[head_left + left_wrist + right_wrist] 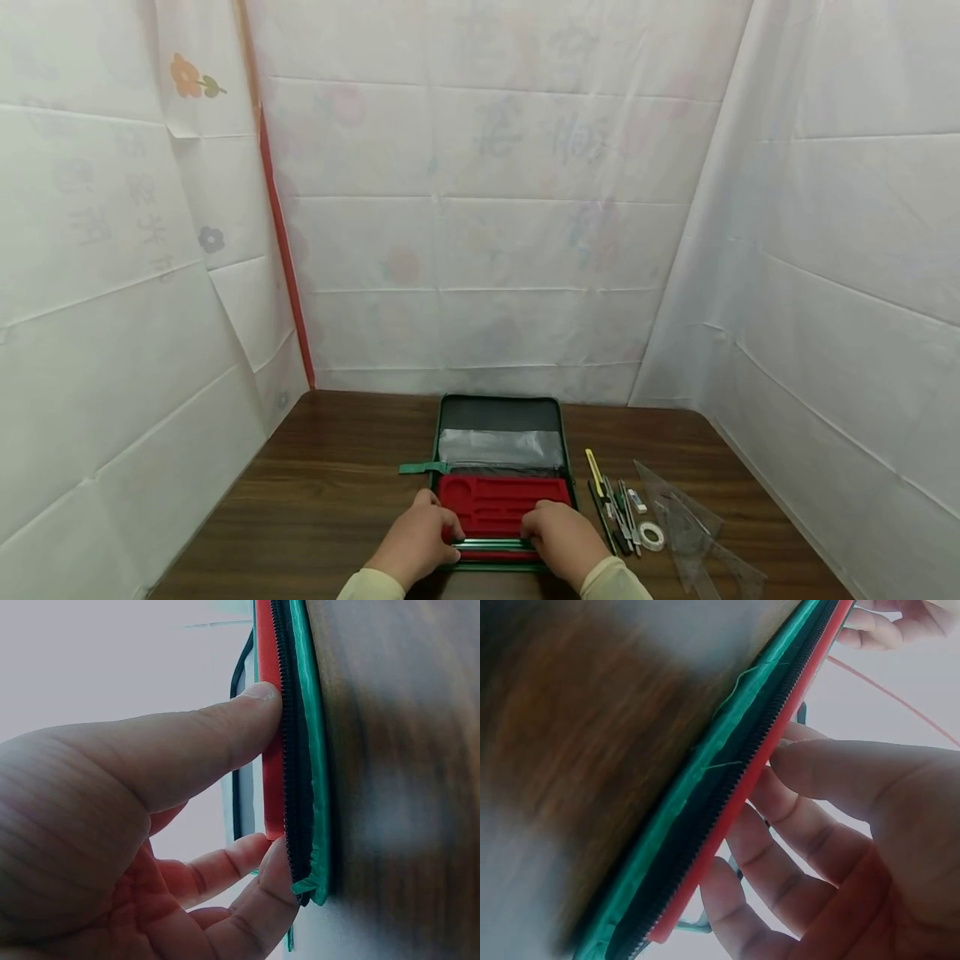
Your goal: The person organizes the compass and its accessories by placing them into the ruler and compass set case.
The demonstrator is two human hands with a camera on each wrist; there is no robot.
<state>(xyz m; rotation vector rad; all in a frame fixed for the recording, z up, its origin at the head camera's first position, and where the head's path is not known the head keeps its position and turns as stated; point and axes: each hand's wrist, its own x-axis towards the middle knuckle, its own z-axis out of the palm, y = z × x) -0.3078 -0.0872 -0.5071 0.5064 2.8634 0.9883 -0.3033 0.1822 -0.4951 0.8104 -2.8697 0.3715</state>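
Observation:
A green zip case (433, 500) lies unfolded on the table, its lid raised at the back with a clear pocket inside. In its near half sits a red moulded tray (498, 517) with shaped recesses. Across the tray's near side runs a long shiny strip (495, 543), possibly a ruler. Its left end lies between the thumb and finger of my left hand (417, 537). At the right end my right hand (564, 537) has curled fingers. Both wrist views show a thumb against the tray's red edge beside the black zip (289, 750); the fingers' contact behind it is partly hidden.
Right of the case lie a yellow cutter (594, 471), several thin pens or pencils (618, 517), an eraser (637, 501) and a white tape roll (651, 536). Clear set squares (686, 517) lie farther right. A green strap (420, 468) sticks out leftward. White sheets (480, 250) enclose the table.

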